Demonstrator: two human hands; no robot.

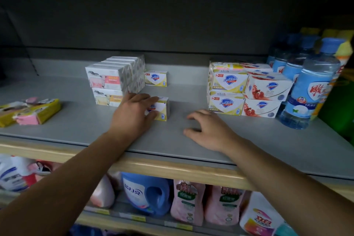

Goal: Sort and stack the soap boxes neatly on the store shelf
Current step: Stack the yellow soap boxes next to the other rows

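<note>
Shelf (76,126) grey w/ pale wood-tone front edge; back wall dark grey. Soap boxes: front box (162,108) white & yellow w/ blue shield logo, left stack (115,78) white w/ pink/orange panels, right stack (245,92) white-yellow plus white w/ red fruit print. Bottles (306,86) clear w/ blue caps & labels; packs at far left (30,111) yellow & pink.

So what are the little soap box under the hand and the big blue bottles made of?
The yellow-and-white soap box looks like thin printed cardboard: sharp folded edges, slightly glossy print. The blue-capped bottles look like clear plastic: see-through walls with a shine and wrapped labels.
</note>
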